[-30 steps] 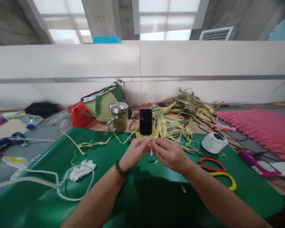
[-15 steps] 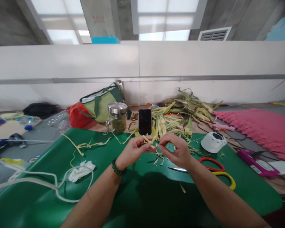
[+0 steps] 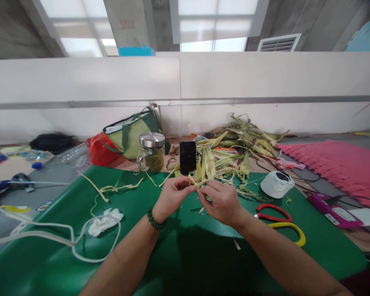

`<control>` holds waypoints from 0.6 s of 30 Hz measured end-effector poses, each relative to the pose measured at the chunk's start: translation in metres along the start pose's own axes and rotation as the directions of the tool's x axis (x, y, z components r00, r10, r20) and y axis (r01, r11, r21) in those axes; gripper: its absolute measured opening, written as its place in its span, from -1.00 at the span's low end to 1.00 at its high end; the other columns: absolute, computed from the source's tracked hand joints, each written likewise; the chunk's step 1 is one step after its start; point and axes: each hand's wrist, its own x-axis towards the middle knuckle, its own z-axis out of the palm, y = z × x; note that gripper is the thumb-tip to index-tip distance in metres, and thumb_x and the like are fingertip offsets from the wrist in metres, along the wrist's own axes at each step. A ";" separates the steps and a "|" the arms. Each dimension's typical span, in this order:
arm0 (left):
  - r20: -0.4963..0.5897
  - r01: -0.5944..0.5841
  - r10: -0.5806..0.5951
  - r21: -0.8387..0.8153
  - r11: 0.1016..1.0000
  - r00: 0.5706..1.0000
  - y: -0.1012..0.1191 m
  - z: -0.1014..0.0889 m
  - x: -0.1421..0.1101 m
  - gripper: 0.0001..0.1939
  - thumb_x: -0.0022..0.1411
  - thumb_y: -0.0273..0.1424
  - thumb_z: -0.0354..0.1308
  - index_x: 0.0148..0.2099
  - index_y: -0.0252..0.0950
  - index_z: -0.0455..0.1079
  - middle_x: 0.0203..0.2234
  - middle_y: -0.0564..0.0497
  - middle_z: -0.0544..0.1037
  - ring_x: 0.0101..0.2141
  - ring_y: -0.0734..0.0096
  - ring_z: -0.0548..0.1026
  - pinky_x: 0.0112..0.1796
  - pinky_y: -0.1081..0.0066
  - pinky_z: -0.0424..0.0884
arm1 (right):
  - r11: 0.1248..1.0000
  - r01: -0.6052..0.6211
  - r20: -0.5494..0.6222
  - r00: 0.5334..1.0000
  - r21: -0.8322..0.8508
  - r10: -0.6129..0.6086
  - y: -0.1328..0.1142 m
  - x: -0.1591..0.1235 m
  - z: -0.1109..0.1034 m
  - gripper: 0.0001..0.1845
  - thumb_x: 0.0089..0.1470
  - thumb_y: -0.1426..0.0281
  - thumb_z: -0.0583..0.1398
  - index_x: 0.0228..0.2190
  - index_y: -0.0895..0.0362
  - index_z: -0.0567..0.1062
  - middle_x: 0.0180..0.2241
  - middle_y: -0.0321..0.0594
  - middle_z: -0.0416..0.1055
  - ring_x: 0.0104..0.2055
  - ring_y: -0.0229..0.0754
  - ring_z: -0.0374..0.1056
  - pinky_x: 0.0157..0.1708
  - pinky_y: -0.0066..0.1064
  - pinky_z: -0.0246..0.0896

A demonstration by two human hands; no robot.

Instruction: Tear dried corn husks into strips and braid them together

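Between my two hands is a small looped piece of pale yellow corn husk strip (image 3: 196, 183). My left hand (image 3: 174, 196) pinches it from the left, thumb against fingers. From the right, my right hand (image 3: 221, 203) closes its fingertips on the same piece, and the fingers partly hide it. Just behind the hands a dark phone (image 3: 188, 158) stands upright. More dried corn husks (image 3: 208, 163) lie behind and to the right of it. Scissors with a red and a yellow handle (image 3: 287, 230) rest beside my right forearm, which covers their blades.
A green mat (image 3: 135, 230) covers the table. A lidded glass mug (image 3: 153, 153) and a green bag (image 3: 132, 133) stand at the back. White cable (image 3: 77, 246) and crumpled tissue (image 3: 105, 222) lie left. At right are a white roll-shaped object (image 3: 276, 185) and a purple power strip (image 3: 334, 211).
My right hand has moved slightly left and turned inward, its fingers now closing on the husk piece. The left hand stays almost in place.
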 end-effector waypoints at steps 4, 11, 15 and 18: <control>-0.057 0.020 -0.021 -0.014 1.000 0.998 0.000 0.002 0.000 -0.68 -0.17 -0.33 0.37 -0.34 -0.36 0.43 -0.53 0.02 0.54 -0.45 0.40 0.48 -0.36 0.44 0.37 | 0.994 -0.091 0.033 0.995 0.066 0.089 -0.002 -0.002 0.002 -0.77 0.05 0.48 0.09 -0.61 0.14 0.34 -0.63 -0.30 0.29 -0.58 -0.33 0.20 -0.55 -0.49 0.02; -0.125 0.027 -0.028 -0.007 1.000 0.992 0.006 0.000 -0.001 -0.67 -0.19 -0.36 0.38 -0.45 -0.32 0.27 -0.66 0.14 0.44 -0.58 0.57 0.39 -0.52 0.57 0.26 | 0.999 0.044 -0.038 0.998 -0.014 -0.045 -0.001 -0.002 0.002 -0.83 0.11 0.50 0.09 -0.49 0.14 0.41 -0.56 -0.23 0.40 -0.49 -0.24 0.32 -0.47 -0.42 0.17; -0.103 0.018 -0.021 -0.029 0.999 0.994 0.005 -0.003 0.001 -0.70 -0.19 -0.36 0.39 -0.48 -0.35 0.32 -0.62 0.12 0.43 -0.56 0.56 0.40 -0.47 0.54 0.31 | 0.986 0.100 -0.061 0.994 0.135 -0.092 0.004 -0.003 0.006 -0.89 0.13 0.52 0.10 -0.31 0.16 0.43 -0.43 -0.15 0.46 -0.39 -0.21 0.37 -0.36 -0.41 0.30; -0.097 0.017 -0.022 -0.051 0.999 0.995 0.004 -0.005 0.002 -0.72 -0.18 -0.37 0.38 -0.47 -0.36 0.35 -0.62 0.12 0.44 -0.55 0.57 0.39 -0.45 0.54 0.32 | 0.965 0.152 -0.031 0.988 0.212 -0.149 0.010 -0.003 0.009 -0.78 0.16 0.55 0.04 -0.17 0.19 0.41 -0.33 -0.09 0.46 -0.30 -0.19 0.38 -0.29 -0.37 0.34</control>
